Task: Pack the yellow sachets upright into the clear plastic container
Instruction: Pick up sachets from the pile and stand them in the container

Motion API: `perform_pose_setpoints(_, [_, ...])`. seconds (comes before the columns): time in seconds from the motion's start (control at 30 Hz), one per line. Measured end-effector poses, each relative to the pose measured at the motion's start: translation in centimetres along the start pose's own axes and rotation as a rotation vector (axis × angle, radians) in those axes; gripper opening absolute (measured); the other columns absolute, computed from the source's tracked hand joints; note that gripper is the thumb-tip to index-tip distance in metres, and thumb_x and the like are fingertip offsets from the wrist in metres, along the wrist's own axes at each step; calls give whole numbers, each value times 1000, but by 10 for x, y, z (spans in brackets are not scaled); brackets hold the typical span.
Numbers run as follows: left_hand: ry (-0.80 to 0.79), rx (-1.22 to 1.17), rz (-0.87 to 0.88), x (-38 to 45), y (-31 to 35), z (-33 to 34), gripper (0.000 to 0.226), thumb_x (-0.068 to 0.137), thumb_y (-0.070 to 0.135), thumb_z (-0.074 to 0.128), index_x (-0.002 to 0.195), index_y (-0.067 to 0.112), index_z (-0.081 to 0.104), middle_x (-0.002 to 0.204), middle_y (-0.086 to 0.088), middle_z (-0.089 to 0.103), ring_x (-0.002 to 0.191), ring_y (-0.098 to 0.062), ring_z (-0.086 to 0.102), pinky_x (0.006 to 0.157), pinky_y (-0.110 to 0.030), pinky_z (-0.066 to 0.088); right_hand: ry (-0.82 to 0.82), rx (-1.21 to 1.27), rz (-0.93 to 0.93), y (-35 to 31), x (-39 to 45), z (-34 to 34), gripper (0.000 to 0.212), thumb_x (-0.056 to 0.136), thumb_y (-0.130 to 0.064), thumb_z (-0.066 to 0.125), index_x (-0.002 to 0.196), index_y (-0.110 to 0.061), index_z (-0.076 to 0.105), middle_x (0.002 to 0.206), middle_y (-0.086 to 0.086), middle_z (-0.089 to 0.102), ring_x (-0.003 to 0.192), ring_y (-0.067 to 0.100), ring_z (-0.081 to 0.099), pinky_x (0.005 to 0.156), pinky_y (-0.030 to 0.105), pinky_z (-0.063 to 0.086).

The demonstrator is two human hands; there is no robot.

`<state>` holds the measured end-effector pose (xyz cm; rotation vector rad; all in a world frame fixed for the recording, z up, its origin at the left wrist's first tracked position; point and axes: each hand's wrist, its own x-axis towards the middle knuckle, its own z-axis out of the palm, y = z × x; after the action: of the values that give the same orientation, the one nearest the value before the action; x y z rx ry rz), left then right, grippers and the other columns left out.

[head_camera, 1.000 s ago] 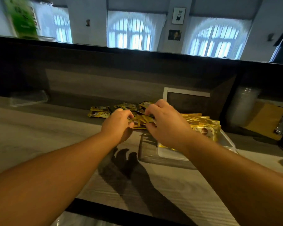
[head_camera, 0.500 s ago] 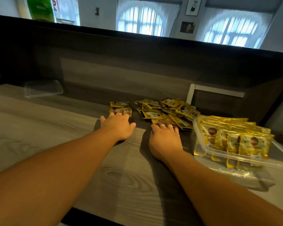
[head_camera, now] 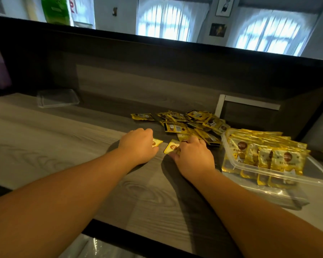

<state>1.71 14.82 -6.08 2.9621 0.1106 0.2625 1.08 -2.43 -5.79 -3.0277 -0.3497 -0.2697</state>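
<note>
Nothing could be read for certain. The yellow foil sachets (head_camera: 265, 157) standing in the clear plastic container (head_camera: 295, 176) bore round brown logos and lettering too blurred to make out; one loose yellow sachet (head_camera: 175, 127) showed a barcode label.

A grey wood-grain counter (head_camera: 45, 138) fills the foreground, its near edge trimmed in black. Behind the counter rises a dark wood-grain back panel (head_camera: 147, 86) topped by a black ledge (head_camera: 175, 41). Beyond the ledge, a pale wall holds two arched windows (head_camera: 164, 19) with sheer white curtains, glowing with daylight. Between the windows hang two small framed pictures (head_camera: 217, 29).
</note>
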Motion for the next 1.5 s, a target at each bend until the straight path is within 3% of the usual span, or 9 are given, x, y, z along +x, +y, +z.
perform_pose_setpoints(0.13, [-8, -13, 31, -23, 8, -12, 26, 87, 33, 56, 113, 26, 57, 105, -1, 64, 96, -23, 60, 78, -38, 54, -114, -22, -36, 1, -16, -13, 52, 95, -56, 52, 132, -20, 53, 132, 8, 55, 122, 32, 51, 93, 43, 51])
perform_pose_setpoints(0.3, [177, -459, -82, -52, 12, -24, 19, 86, 15, 57, 99, 28, 63, 87, 0, 66, 77, -21, 62, 65, -34, 52, -134, -121, -273, 0, -44, -26, 29, 101, -18, 47, 130, -19, 46, 114, 13, 62, 100, 33, 63, 79, 43, 56])
perform_pose_setpoints(0.6, [138, -1387, -403, -85, 24, -39, 33, 89, -8, 49, 96, 21, 65, 94, -11, 73, 84, -28, 73, 71, -49, 61, 165, 933, 151, 18, -81, -49, 18, 100, -10, 50, 104, -26, 56, 90, 5, 65, 72, 22, 65, 54, 39, 56])
perform_pose_setpoints(0.7, [110, -1475, -405, -95, 30, -41, 36, 92, -6, 54, 104, 28, 59, 102, -6, 71, 88, -26, 73, 64, -43, 60, 143, 1096, 193, 22, -94, -52, 24, 100, -8, 49, 94, -30, 57, 98, 7, 68, 87, 34, 70, 66, 57, 60])
perform_pose_setpoints(0.83, [44, -1702, -508, -105, 45, -48, 34, 99, 0, 50, 120, 27, 55, 108, -7, 68, 92, -26, 70, 74, -45, 59, 134, 1270, 254, 31, -107, -59, 34, 102, -5, 43, 97, -36, 57, 102, 0, 69, 87, 27, 72, 67, 52, 62])
perform_pose_setpoints(1.03, [-464, -2293, -418, -128, 58, -52, 53, 89, 54, 45, 120, 15, 65, 93, -14, 58, 67, -21, 49, 56, -23, 31, 169, 1530, 387, 41, -124, -70, 31, 101, -6, 48, 126, -24, 53, 104, 1, 68, 87, 25, 72, 68, 52, 62])
perform_pose_setpoints(1.17, [-558, -2392, -288, -135, 65, -47, 81, 83, 70, 48, 131, 6, 61, 96, -16, 56, 75, -24, 50, 57, -26, 39, 169, 1592, 384, 44, -135, -74, 19, 99, -6, 52, 102, -23, 60, 100, 5, 70, 92, 30, 72, 75, 58, 60])
perform_pose_setpoints(1.33, [-508, -2326, -300, -138, 73, -47, 67, 79, 46, 60, 135, 9, 59, 90, -15, 57, 76, -26, 53, 71, -34, 46, 82, 1581, 312, 40, -149, -82, 7, 97, -18, 61, 102, -22, 64, 104, 7, 72, 92, 28, 73, 75, 53, 61])
perform_pose_setpoints(1.5, [-555, -2205, -223, -151, 83, -48, 55, 93, 47, 51, 130, 9, 65, 127, -21, 66, 117, -40, 62, 102, -52, 46, -161, 1537, 134, 25, -160, -92, 16, 95, -30, 63, 99, -23, 76, 110, 6, 70, 95, 26, 71, 75, 43, 62])
